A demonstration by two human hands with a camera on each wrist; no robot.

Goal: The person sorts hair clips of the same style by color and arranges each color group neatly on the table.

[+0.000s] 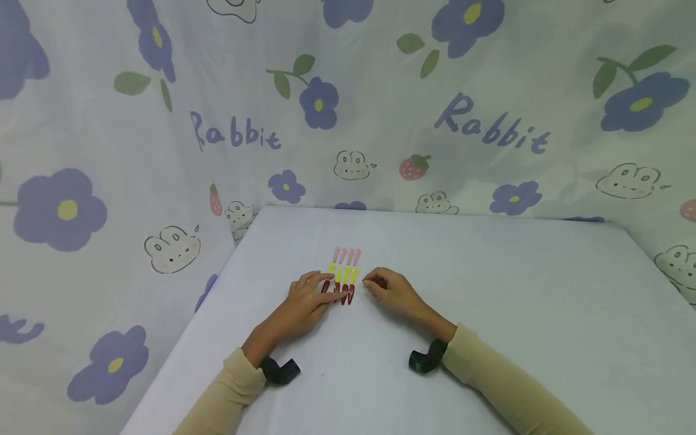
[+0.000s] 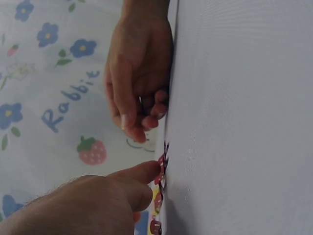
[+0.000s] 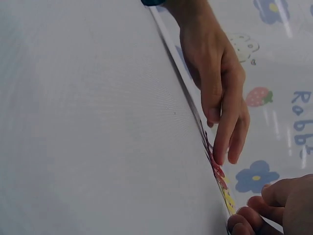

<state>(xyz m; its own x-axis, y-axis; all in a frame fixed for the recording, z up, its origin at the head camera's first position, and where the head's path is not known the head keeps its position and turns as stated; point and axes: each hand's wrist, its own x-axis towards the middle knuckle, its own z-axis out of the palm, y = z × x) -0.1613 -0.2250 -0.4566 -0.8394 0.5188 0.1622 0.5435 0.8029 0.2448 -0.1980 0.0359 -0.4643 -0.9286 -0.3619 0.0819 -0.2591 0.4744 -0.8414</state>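
Note:
Small teardrop-shaped snap hair clips lie in three rows on the white table: pink clips (image 1: 350, 256) farthest, yellow clips (image 1: 348, 275) in the middle, dark red clips (image 1: 351, 294) nearest. My left hand (image 1: 306, 303) reaches over the left part of the rows with its fingers extended, covering some clips. In the left wrist view its index fingertip rests at a red clip (image 2: 162, 169). Just right of the yellow and red rows, my right hand (image 1: 396, 295) hovers low, fingers loosely bent and thumb near the fingertips. No clip shows between them.
A white cloth covers the table (image 1: 516, 302). Behind and to the left hangs a curtain (image 1: 370, 121) printed with flowers, rabbits and strawberries. Dark bands with camera mounts (image 1: 281, 371) sit at both wrists, below the beige sleeves (image 1: 500, 374).

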